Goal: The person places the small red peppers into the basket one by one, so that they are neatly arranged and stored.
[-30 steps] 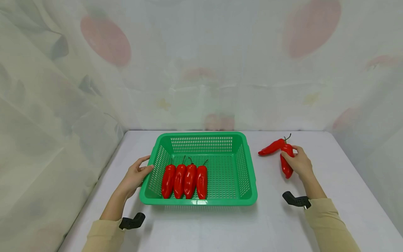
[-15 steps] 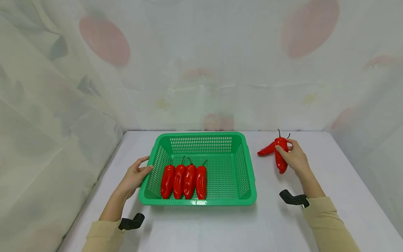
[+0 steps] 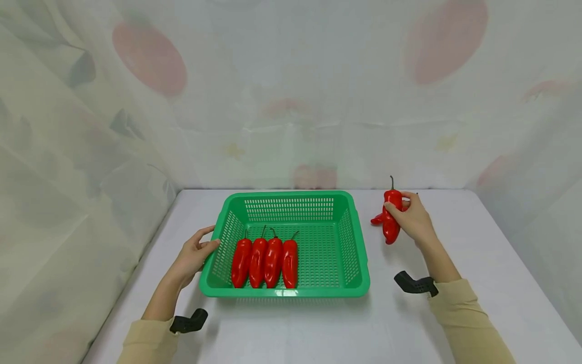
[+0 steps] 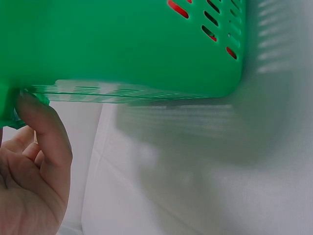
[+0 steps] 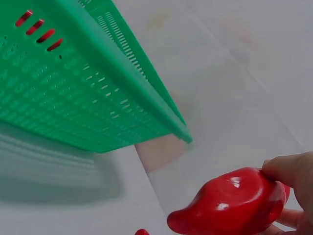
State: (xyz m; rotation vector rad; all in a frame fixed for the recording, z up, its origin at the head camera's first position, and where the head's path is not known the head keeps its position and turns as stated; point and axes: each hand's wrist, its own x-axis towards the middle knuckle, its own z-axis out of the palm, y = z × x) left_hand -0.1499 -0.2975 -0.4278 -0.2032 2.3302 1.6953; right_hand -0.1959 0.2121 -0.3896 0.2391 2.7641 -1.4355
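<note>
My left hand (image 3: 193, 255) grips the left rim of a green plastic basket (image 3: 291, 292); the left wrist view shows the thumb curled over that rim. Several red peppers (image 3: 273, 263) lie side by side in the basket's left half, stems toward the far side. To the right of the basket, my right hand (image 3: 415, 218) pinches another red pepper (image 3: 392, 222) near its stem end, tip pointing down toward me. Behind this held pepper, a further red pepper (image 3: 376, 220) lies on the table, mostly hidden. In the right wrist view the held pepper (image 5: 230, 203) shows large beside the thumb.
A white table (image 3: 318, 333) carries everything. Pale patterned sheeting (image 3: 291, 101) hangs behind it and along both sides. The basket's right wall (image 3: 359, 242) stands between the peppers inside and my right hand. Each wrist wears a black camera mount (image 3: 416, 283).
My right hand has lifted the pepper and carried it left and away from me, in front of the pepper lying on the table. The left hand and basket stay almost where they were.
</note>
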